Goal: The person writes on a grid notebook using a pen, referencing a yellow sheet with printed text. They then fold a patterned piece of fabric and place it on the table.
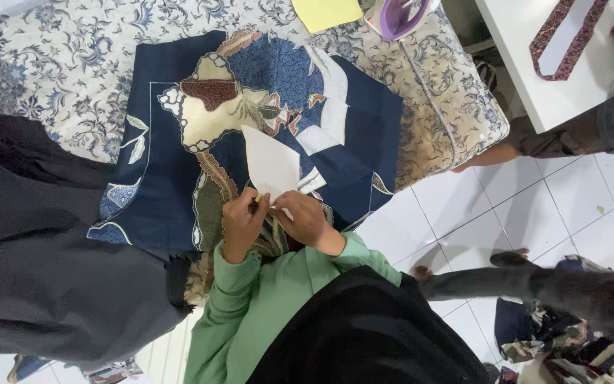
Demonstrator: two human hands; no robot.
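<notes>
Two hands, at the middle of the view, both in green sleeves (250,313) whose lower parts are covered by black cloth (371,341).

Hidden or unclear:
- Black garment (37,249), far left, cut off by the frame edge; it covers the left end of the work surface.
- Left hand (243,222), fingers curled shut around a small yellowish item (258,197); its kind cannot be made out.
- White paper pattern piece (271,163), pointed, lying on the batik cloth just above both hands; its lower edge is hidden behind the fingers.
- Right hand (308,220), fingers bent, pinching the paper's lower edge; the fingertips are out of sight.

Surroundings:
- One floral padded cover (51,64) beneath everything.
- One navy batik cloth (364,128) spread on it, with several pale cut-out shapes on top.
- One yellow sheet (325,11) and one purple-and-white iron (399,14), both cropped at the top edge.
- One white table (527,71), upper right, bearing a maroon patterned strip (566,39).
- Two bare feet (492,155) (513,257) of other people on the white tiled floor (477,213), legs in dark trousers.
- One heap of fabric scraps (570,348), lower right, partly cropped.
</notes>
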